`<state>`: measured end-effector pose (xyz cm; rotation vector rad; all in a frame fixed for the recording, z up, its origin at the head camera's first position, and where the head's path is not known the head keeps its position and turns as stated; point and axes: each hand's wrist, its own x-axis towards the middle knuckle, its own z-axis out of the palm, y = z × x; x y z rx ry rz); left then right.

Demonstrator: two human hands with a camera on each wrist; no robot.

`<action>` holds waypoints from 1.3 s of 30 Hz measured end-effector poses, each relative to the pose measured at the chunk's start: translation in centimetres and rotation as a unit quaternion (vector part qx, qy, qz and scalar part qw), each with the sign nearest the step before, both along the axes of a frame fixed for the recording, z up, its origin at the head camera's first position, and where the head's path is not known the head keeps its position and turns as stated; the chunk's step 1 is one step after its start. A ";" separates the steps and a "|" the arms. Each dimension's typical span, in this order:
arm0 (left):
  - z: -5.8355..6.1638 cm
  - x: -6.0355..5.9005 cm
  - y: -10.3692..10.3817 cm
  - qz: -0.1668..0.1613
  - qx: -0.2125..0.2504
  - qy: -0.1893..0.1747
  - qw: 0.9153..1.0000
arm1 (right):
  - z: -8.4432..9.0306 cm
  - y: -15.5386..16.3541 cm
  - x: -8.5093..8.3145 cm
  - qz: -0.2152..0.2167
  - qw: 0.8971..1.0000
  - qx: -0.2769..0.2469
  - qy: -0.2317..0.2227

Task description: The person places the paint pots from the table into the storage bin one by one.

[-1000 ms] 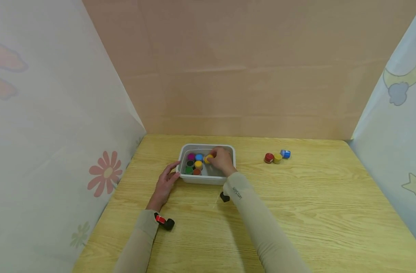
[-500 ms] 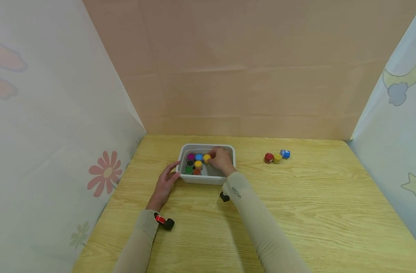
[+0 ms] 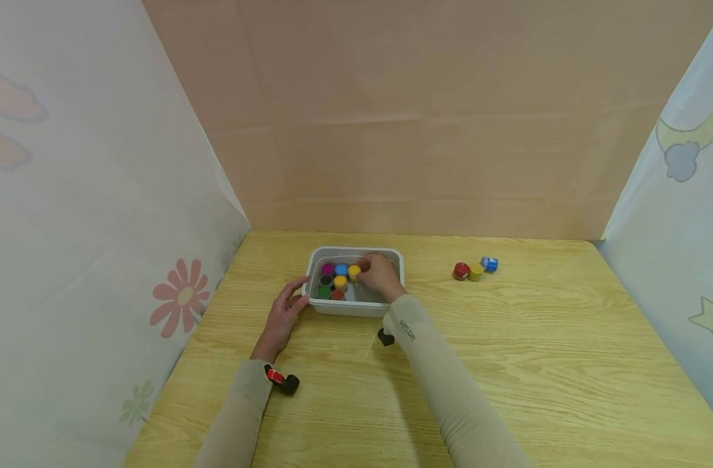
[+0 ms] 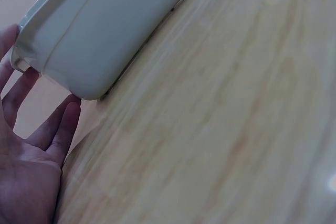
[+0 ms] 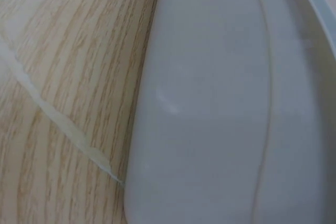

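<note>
While most of the small jars already stand in the tub, three remain out on the table, so by my reading the filling is well along but not finished.

Nearest the wearer, the left hand lies flat on the wood with its fingers straight and a little spread, the tips touching the tub's left corner. The right hand reaches over the near wall into the tub, its fingers curled at a yellow jar; whether they are pinching it or only touching its side, I cannot tell. Beside that jar, in the left half of the tub, stand seven more: magenta, blue, black, a second yellow, green and orange-brown lids show. The right half looks bare behind the hand. Farther right, well apart from the tub, a red jar, a yellow one and a blue one sit together.

Only the head view shows the jars and both hands. From the left wrist, the fingers plainly meet the tub's rounded corner. From the right wrist, only the tub's outer wall and wood grain fill the frame; the hand is out of sight.
</note>
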<state>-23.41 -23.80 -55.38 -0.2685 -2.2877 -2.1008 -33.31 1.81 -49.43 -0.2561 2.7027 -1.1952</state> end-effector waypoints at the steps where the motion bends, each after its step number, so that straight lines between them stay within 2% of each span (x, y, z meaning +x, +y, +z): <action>1: 0.0 0.0 0.0 0.000 -0.001 0.000 1.000 | 0.1 0.0 0.0 0.001 1.000 0.001 0.001; 6: -0.1 0.1 0.0 0.003 0.002 0.003 1.000 | 0.7 0.4 0.5 0.011 1.000 -0.004 0.008; 12: -0.2 0.2 0.1 0.007 0.002 0.004 1.000 | 3.0 2.0 1.3 0.029 0.997 -0.066 0.029; 17: -0.2 0.3 0.1 0.006 0.004 0.006 1.000 | 4.5 4.8 1.3 0.033 0.993 -0.088 0.070; 20: -0.2 0.2 0.1 0.002 0.005 0.008 1.000 | 4.8 7.4 1.2 0.021 0.991 -0.106 0.076; 24: -0.2 0.2 0.2 0.002 0.006 0.005 1.000 | 4.5 11.8 1.3 -0.007 0.989 -0.124 0.076; 27: -0.1 0.1 0.2 0.006 0.005 0.004 1.000 | 3.7 15.2 1.4 -0.030 0.990 -0.119 0.069; 31: 0.0 0.1 0.1 0.007 0.000 0.004 1.000 | 2.2 19.4 1.7 -0.053 0.991 -0.118 0.035; 34: 0.1 0.1 0.1 0.008 -0.008 0.004 1.000 | 1.2 21.4 1.9 -0.061 0.992 -0.109 0.016; 39: 0.2 0.2 0.3 0.006 -0.008 0.003 1.000 | 0.1 22.6 2.0 -0.070 0.995 -0.067 0.002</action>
